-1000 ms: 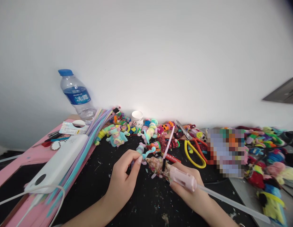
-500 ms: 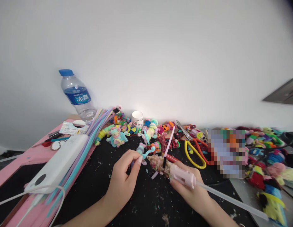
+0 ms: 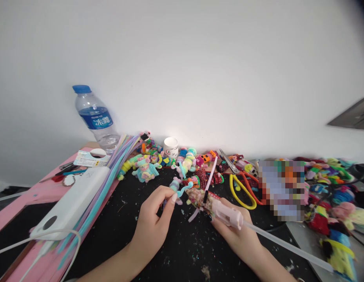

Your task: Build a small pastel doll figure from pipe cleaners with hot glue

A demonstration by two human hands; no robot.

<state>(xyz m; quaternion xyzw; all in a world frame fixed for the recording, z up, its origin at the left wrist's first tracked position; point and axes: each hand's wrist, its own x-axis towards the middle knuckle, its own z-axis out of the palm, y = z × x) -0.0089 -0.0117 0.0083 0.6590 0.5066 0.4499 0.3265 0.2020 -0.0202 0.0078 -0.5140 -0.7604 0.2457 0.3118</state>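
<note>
Left hand (image 3: pixel 156 217), lower centre of frame: fingers pinching a small pastel fuzzy figure (image 3: pixel 175 183) with a curled light-blue strand. Right hand (image 3: pixel 237 229), lower right of centre: fingers wrapped round a pale-pink plastic glue gun (image 3: pixel 227 213) (nozzle end crusted with fuzz), tip near the figure. Yellow-and-orange-handled scissors (image 3: pixel 243 191) lie right of centre on the black counter (image 3: pixel 176 250).

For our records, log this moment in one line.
left hand: pinching pastel fuzzy figure | right hand: holding pink plastic glue gun | nearby: orange and yellow scissors
</note>
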